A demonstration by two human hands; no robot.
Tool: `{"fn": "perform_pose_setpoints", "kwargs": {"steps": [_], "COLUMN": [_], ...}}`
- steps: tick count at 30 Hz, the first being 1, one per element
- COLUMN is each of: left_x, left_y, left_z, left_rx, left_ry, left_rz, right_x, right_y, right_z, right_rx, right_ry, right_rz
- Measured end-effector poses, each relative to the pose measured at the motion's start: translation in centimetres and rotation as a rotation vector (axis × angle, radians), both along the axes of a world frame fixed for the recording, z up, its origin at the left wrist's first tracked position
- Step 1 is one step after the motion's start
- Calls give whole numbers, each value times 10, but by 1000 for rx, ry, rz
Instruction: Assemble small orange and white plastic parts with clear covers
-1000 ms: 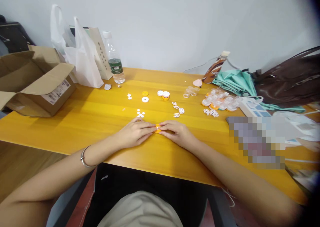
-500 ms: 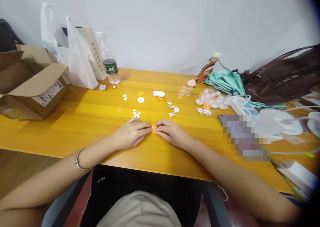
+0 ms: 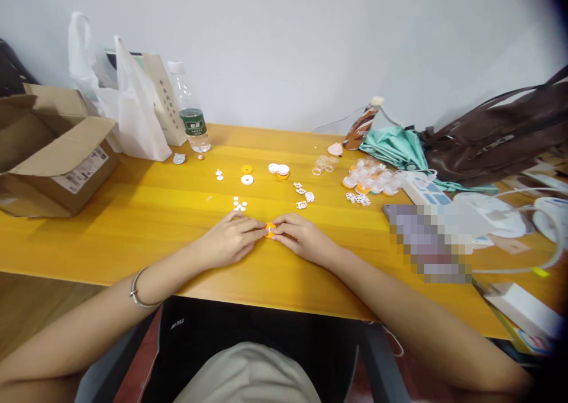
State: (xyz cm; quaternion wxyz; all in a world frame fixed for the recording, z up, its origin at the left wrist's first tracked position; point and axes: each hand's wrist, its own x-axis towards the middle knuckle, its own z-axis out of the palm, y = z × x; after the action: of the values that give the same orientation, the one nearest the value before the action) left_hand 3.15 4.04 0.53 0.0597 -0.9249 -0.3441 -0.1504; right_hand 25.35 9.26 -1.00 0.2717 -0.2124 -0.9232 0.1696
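Between my fingertips, low over the table, is a small round orange plastic piece (image 3: 270, 231) with something pale at its middle. My left hand (image 3: 233, 239) grips it from the left, fingers closed together. From the right, the fingers of my right hand (image 3: 304, 237) are closed on the same piece. Just beyond my left hand lie several small white discs (image 3: 240, 204). Farther back are a yellow ring (image 3: 247, 169), a white ring (image 3: 247, 180) and a group of white and orange round parts (image 3: 278, 170). Several white openwork pieces (image 3: 305, 197) lie beyond my right hand.
Clear plastic domes (image 3: 370, 177) are piled at the right, near a blurred phone (image 3: 428, 243) and a power strip (image 3: 421, 190). A cardboard box (image 3: 57, 154), a white bag (image 3: 142, 113) and a water bottle (image 3: 194, 119) stand left. A brown bag (image 3: 497, 131) lies far right.
The view has shifted slightly. Both hands stay closed on the orange piece in nearly the same pose, and the loose parts lie as before.
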Motion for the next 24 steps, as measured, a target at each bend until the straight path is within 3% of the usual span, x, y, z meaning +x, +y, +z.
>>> {"fn": "perform_pose_setpoints", "kwargs": {"steps": [19, 22, 24], "left_x": [-1, -7, -19], "left_y": [2, 4, 10], "left_z": [-1, 7, 14], "left_rx": [5, 20, 42], "left_ry": [-34, -69, -132], "left_rz": [-14, 44, 154], "right_x": [1, 2, 2], "right_y": [5, 6, 6], "right_z": [-3, -3, -2], "right_rx": [-56, -66, -77], "right_ry": [47, 47, 49], "right_rz": [19, 23, 20]}}
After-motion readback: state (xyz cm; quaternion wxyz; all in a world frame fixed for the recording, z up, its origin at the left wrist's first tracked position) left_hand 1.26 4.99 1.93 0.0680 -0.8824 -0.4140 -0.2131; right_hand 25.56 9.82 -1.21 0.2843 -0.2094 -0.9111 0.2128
